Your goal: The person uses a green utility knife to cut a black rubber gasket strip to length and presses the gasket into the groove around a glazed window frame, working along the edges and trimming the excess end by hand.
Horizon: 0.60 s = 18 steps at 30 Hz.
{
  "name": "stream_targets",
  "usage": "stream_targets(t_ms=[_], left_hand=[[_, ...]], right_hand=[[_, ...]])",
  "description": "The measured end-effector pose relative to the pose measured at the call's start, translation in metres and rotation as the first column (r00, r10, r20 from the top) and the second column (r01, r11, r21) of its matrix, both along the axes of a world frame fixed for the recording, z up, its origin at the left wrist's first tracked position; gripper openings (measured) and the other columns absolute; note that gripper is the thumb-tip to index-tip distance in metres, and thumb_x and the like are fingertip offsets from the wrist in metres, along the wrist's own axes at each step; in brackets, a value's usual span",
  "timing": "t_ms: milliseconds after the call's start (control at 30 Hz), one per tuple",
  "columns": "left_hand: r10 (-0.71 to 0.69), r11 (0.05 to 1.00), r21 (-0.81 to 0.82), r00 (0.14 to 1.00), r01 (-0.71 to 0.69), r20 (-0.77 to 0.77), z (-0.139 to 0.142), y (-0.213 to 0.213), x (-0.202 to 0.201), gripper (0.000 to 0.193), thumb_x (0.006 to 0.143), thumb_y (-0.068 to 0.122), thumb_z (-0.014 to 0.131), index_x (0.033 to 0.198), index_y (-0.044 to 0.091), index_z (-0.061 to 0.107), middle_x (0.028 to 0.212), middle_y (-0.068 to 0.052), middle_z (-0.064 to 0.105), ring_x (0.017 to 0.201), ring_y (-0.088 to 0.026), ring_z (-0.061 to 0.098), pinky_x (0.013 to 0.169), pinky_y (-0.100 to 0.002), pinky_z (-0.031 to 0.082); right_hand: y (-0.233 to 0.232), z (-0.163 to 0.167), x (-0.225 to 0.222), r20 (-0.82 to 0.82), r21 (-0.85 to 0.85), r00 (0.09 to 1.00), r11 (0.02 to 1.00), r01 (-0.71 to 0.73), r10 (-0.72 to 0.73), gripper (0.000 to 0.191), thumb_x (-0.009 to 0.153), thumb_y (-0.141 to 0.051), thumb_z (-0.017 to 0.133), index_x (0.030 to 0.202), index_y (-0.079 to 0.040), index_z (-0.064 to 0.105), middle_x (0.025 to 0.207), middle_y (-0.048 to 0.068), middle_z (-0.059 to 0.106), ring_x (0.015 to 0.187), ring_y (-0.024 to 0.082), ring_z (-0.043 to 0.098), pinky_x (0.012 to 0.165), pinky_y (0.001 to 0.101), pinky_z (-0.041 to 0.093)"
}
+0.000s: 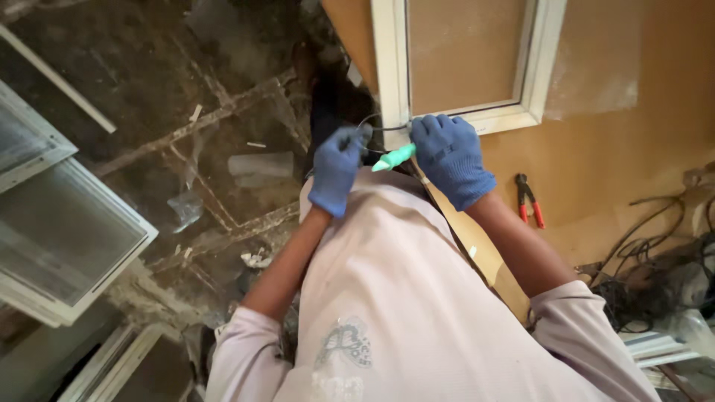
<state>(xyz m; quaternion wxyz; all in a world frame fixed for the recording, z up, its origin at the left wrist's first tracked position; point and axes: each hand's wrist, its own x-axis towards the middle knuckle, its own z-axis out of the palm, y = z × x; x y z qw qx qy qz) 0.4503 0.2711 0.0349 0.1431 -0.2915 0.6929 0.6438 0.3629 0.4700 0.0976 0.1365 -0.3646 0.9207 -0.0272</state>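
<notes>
**Both gloved hands working at the corner of a white frame**

The left hand [337, 168], in a blue glove, is curling its fingers [328, 195] closed around a thin dark strip [376, 128] — most likely a rubber seal or cord, though the view is too soft to be sure. The strip is arching from that hand across to the lower left corner of the white window frame [392, 67].

The right hand [449, 156], also blue-gloved, is gripping a tool with a mint-green handle [395, 157]; its fingers are wrapped shut on the handle, and the handle end is sticking out toward the left hand. The working tip is hidden behind the glove, so its contact with the frame cannot be told. Both hands are sitting close together, just at the frame's corner.

The frame is lying flat on a brown board bench [596, 149], with its corner at the bench edge. A pair of red-handled pliers [527, 197] is resting on the bench to the right of the right hand, well apart from it. A tangle of dark cords [648, 260] is lying at the far right.

To the left, below the bench, a dirty stained floor [149, 89] is showing — other white-framed window panels [67, 238] are lying on it. The person is wearing a pale short-sleeved shirt [402, 298].
</notes>
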Motion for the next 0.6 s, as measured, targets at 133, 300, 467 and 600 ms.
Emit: stream_targets(t_ms=[133, 300, 467, 600], left_hand=[[0.309, 0.91, 0.286, 0.951, -0.299, 0.01, -0.019, 0.027, -0.021, 0.015, 0.092, 0.016, 0.076, 0.103, 0.006, 0.076, 0.079, 0.002, 0.072, 0.064, -0.003, 0.059, 0.053, -0.023, 0.046], [0.385, 0.846, 0.33, 0.908, -0.419, 0.165, -0.017, 0.025, -0.015, 0.01, 0.096, 0.012, 0.074, 0.096, 0.003, 0.075, 0.068, 0.001, 0.067, 0.053, -0.005, 0.055, 0.047, -0.023, 0.04], [0.584, 0.812, 0.179, 0.775, -0.556, -0.242, -0.006, -0.016, 0.007, 0.021, 0.103, 0.003, 0.058, 0.12, 0.002, 0.07, 0.094, -0.004, 0.068, 0.075, -0.008, 0.059, 0.064, -0.023, 0.05], [0.484, 0.813, -0.008, 0.684, -0.582, -0.545, 0.026, -0.029, 0.013, 0.04, 0.105, 0.003, 0.053, 0.145, 0.002, 0.052, 0.136, -0.009, 0.06, 0.121, -0.016, 0.061, 0.106, -0.031, 0.052]], right_hand=[[0.013, 0.012, -0.004, -0.004, -0.284, 0.998, 0.957, 0.065, -0.069, 0.022, 0.089, -0.019, 0.077, 0.11, -0.012, 0.072, 0.087, 0.006, 0.064, 0.083, 0.028, 0.064, 0.071, 0.0422, 0.048], [0.018, 0.036, 0.021, 0.136, -0.454, 0.954, 0.839, 0.301, -0.268, 0.031, 0.089, -0.013, 0.083, 0.118, -0.007, 0.075, 0.09, 0.01, 0.067, 0.082, 0.031, 0.064, 0.072, 0.0401, 0.051], [0.029, 0.052, 0.045, 0.424, -0.548, 0.779, 0.554, 0.627, -0.462, 0.031, 0.096, -0.006, 0.081, 0.125, -0.001, 0.072, 0.095, 0.011, 0.071, 0.076, 0.019, 0.067, 0.069, 0.0296, 0.054], [0.04, 0.053, 0.047, 0.489, -0.578, 0.673, 0.371, 0.727, -0.555, 0.031, 0.098, -0.008, 0.08, 0.125, 0.003, 0.071, 0.098, 0.01, 0.073, 0.077, 0.013, 0.068, 0.07, 0.0261, 0.055]])
